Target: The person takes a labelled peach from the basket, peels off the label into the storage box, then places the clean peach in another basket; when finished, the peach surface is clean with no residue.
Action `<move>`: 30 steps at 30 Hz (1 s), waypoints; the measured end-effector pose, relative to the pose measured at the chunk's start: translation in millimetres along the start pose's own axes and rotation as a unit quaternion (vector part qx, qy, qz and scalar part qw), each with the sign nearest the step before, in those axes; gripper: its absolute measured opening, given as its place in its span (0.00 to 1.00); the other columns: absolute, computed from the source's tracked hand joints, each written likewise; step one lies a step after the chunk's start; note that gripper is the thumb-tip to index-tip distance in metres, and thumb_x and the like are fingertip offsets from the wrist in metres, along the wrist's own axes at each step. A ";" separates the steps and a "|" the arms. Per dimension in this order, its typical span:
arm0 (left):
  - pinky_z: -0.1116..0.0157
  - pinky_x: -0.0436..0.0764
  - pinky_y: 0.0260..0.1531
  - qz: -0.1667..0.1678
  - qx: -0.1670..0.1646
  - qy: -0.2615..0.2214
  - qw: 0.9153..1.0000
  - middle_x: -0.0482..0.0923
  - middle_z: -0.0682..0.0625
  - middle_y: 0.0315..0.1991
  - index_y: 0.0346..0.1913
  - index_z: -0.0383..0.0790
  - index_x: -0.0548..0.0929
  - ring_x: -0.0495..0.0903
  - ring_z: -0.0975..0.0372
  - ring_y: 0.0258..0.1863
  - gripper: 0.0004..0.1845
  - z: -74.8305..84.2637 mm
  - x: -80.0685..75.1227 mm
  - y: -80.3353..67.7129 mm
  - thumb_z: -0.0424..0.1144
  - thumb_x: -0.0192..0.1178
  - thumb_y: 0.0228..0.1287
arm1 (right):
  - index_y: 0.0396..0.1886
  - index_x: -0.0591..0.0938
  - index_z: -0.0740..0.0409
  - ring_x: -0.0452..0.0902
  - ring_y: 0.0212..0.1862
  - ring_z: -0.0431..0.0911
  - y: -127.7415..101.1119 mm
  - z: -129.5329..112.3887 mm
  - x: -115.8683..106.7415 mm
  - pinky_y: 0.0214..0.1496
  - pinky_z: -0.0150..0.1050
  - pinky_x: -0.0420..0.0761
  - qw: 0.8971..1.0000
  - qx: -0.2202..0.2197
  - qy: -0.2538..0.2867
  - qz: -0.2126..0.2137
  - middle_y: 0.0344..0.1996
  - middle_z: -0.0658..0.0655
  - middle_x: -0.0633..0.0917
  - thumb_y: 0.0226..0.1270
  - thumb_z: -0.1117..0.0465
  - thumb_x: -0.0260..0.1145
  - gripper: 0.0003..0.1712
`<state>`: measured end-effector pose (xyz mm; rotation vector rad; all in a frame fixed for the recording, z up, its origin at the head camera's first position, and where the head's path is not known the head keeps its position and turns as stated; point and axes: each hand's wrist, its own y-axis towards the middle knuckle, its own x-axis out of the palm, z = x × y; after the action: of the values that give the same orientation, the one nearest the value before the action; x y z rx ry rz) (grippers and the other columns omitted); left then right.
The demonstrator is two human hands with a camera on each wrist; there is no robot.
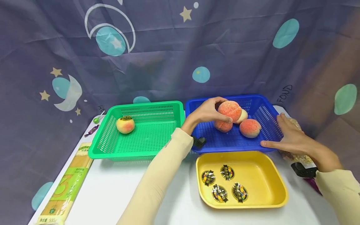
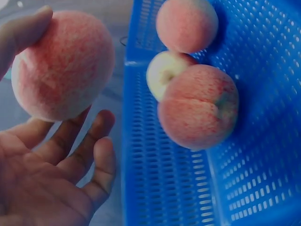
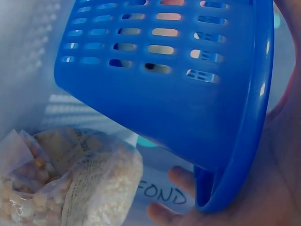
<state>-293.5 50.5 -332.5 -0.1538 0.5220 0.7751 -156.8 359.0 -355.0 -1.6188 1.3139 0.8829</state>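
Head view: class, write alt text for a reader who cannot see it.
A left hand grips a peach above a blue basket holding three more, while the right hand steadies its rim. A green basket holds one peach.

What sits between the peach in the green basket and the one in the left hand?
In the head view, between the lone peach and the held peach lie bare green basket floor, the blue basket's adjoining rim, and the left hand itself.
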 end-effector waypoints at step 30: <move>0.53 0.88 0.44 -0.245 -0.157 0.064 0.955 0.56 0.54 0.78 0.73 0.59 0.71 0.89 0.44 0.40 0.40 -15.9 36.6 31.8 0.37 0.75 0.59 | 0.77 0.25 0.70 0.26 0.78 0.77 3.6 3.1 4.8 0.70 0.79 0.41 1.000 -0.005 0.016 -0.002 0.77 0.75 0.24 0.62 0.36 0.69 0.76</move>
<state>-300.3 91.0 -362.8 -0.6097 0.4535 0.3560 -159.3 359.7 -361.1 -1.6492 1.3284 0.8667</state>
